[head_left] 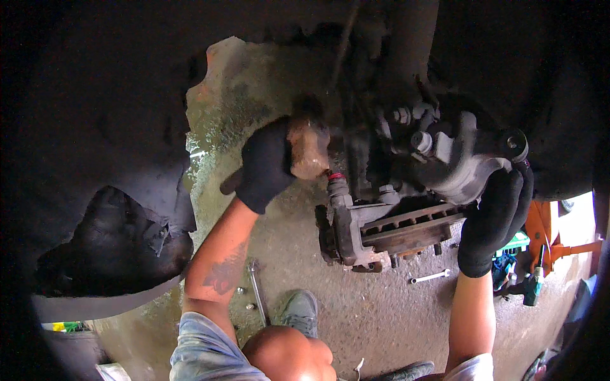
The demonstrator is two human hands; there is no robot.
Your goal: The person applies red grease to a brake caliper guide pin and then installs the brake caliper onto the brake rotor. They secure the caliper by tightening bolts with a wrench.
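My left hand [267,162], in a black glove, is closed round the handle of a hammer. The rusty brown hammer head [309,150] sits just above a slide pin with a red boot [335,176] on the brake caliper bracket [346,225]; I cannot tell whether they touch. My right hand [492,219], also gloved in black, wraps the end of the grey steering knuckle arm [467,165], near its round eye [513,144]. Some of its fingers are hidden behind the metal. Below lies the ribbed edge of the brake disc [413,228].
A strut [412,38] comes down from above, and the dark wheel arch liner [108,235] hangs at left. On the concrete floor lie a small wrench [430,277] and a long wrench [258,292]. An orange jack [546,244] and a green-and-black power tool [532,289] stand at right.
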